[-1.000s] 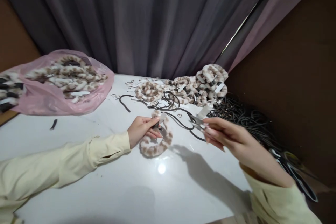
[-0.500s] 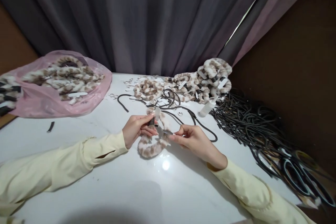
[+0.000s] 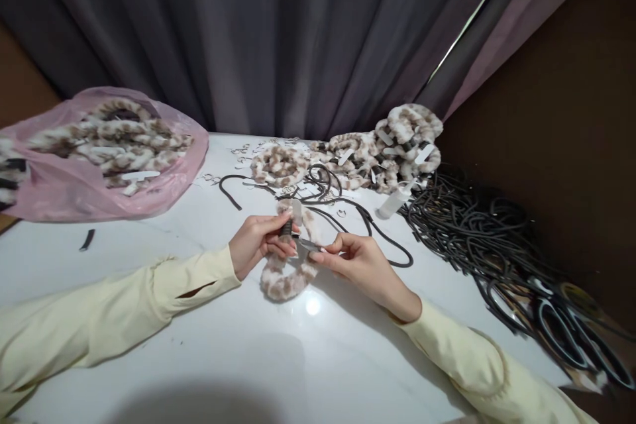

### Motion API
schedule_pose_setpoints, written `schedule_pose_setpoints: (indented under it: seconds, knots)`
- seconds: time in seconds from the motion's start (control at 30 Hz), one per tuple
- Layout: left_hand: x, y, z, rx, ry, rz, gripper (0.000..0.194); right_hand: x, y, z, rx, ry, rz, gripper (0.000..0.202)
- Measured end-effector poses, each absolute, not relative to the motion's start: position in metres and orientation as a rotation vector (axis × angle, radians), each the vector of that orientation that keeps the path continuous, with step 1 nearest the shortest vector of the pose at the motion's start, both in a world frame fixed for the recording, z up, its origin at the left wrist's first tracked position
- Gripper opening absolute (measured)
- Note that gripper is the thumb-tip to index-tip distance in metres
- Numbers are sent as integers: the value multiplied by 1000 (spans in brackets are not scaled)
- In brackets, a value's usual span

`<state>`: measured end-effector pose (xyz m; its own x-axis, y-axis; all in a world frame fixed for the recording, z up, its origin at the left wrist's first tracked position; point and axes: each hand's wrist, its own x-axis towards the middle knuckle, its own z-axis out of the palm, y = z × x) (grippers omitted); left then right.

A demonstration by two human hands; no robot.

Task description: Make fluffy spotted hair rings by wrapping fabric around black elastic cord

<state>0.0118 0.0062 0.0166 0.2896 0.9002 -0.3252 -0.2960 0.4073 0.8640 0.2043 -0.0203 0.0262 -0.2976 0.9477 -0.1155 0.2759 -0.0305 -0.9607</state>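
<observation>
A fluffy white-and-brown loop (image 3: 285, 281) hangs from my left hand (image 3: 261, 242), whose fingers are closed on its dark ribbed section (image 3: 286, 228). A pale tag (image 3: 297, 212) sticks up beside my left fingertips. My right hand (image 3: 355, 262) pinches a small pointed metal tool (image 3: 311, 245), its tip close to the lower end of the dark section. Whether the tip touches it is too small to tell.
A pink bag (image 3: 191, 175) of fluffy loops lies at the left, near a short black strip (image 3: 87, 240). Behind my hands are black cords (image 3: 368, 218), more fluffy loops (image 3: 348, 152) and a white bottle (image 3: 392, 204). Black cords (image 3: 462, 225) heap up at the right.
My right hand has shifted slightly left, bringing the metal tool nearer the dark section. My left hand keeps its hold on the loop. The view has shifted a little.
</observation>
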Motion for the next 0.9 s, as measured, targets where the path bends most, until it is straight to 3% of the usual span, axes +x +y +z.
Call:
schedule_pose_setpoints:
  seconds: [0.9]
  knots:
    - [13,6,15,825,915,897,28,202,-21,28,-1299,-1579,1389,36]
